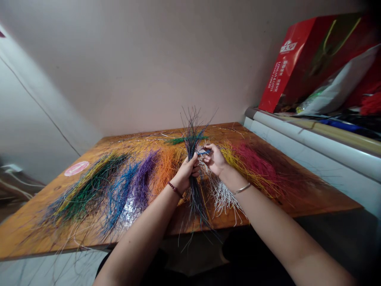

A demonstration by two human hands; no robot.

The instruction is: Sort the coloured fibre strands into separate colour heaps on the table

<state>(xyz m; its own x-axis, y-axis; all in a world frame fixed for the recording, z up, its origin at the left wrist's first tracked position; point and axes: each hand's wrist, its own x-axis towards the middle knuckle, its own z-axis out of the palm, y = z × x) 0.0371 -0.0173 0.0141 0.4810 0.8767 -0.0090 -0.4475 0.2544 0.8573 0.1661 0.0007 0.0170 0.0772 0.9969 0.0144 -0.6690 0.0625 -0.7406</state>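
My left hand (188, 171) is closed round the middle of a bundle of thin dark blue-grey strands (192, 139), held upright. The strands fan out above the fist and hang down below it past the table's front edge. Just to the right, my right hand (214, 159) pinches a short blue strand (204, 152) that stretches across to the bundle near my left thumb. Whether this strand is wrapped round the bundle or comes out of it, I cannot tell. Behind and below my hands lie white strands (223, 194), partly hidden by my right hand.
On the wooden table (315, 198) lie green and yellow strands (89, 186), blue strands (120, 198), purple strands (144, 178), orange strands (165, 169), more yellow strands (238, 163) and pink strands (258, 165). A red box (276, 75) stands on the right-hand ledge. A wall rises behind.
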